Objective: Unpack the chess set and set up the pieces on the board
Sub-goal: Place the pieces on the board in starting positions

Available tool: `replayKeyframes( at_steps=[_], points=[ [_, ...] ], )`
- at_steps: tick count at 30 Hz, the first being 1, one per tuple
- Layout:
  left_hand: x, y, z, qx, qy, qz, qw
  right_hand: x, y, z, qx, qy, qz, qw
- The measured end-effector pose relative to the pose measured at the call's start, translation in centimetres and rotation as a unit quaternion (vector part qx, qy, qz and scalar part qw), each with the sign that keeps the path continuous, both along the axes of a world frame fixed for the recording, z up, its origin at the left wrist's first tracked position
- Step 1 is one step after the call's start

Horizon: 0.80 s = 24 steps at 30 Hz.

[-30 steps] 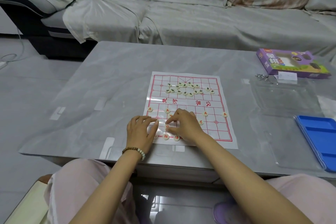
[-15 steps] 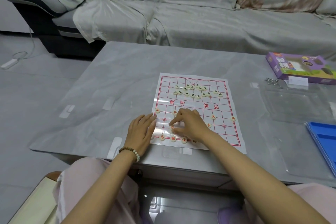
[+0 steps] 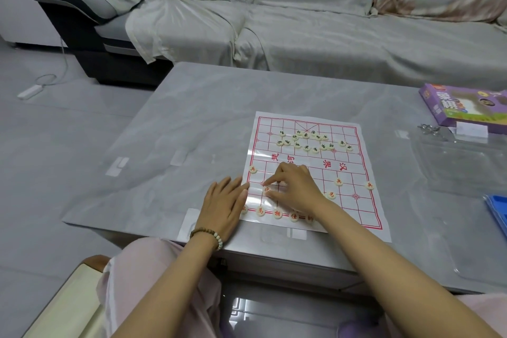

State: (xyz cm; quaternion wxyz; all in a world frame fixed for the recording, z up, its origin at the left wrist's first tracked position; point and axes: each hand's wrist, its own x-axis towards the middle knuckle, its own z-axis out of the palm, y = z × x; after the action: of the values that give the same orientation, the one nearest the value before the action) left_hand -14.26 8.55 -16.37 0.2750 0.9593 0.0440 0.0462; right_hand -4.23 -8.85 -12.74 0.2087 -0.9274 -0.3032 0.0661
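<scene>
A white paper board point(image 3: 354, 162) with a red grid lies on the grey table. Several cream discs with dark characters point(image 3: 307, 141) are bunched on its far half. Red-character discs stand on the near half: a row along the near edge point(image 3: 277, 213), one at the left edge point(image 3: 252, 169), others at the right point(image 3: 339, 181). My right hand point(image 3: 295, 189) pinches a red-character disc point(image 3: 266, 189) between forefinger and thumb on the board's left side. My left hand point(image 3: 223, 204) rests flat, fingers straight, on the board's near left corner.
A purple game box point(image 3: 463, 107) sits at the table's far right, with a clear plastic tray point(image 3: 463, 162) in front of it and a blue tray point(image 3: 498, 214) at the right edge. A covered grey sofa point(image 3: 301, 22) stands behind the table.
My right hand's forefinger and thumb have settled on a red disc on the board's left side. My left hand slid slightly left and lies flatter. The camera view shifted left.
</scene>
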Motion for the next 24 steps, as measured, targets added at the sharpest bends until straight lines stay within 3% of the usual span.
replayKeyframes(
  at_steps=[11, 24],
  points=[
    [0.2, 0.0, -0.5, -0.009, 0.000, 0.008, 1.000, 0.4, 1.9, -0.6, 0.000, -0.025, -0.078, 0.997],
    [0.2, 0.2, -0.8, -0.007, -0.015, 0.003, 1.000, 0.2, 0.6, -0.1, 0.007, -0.032, -0.085, 0.996]
  ],
)
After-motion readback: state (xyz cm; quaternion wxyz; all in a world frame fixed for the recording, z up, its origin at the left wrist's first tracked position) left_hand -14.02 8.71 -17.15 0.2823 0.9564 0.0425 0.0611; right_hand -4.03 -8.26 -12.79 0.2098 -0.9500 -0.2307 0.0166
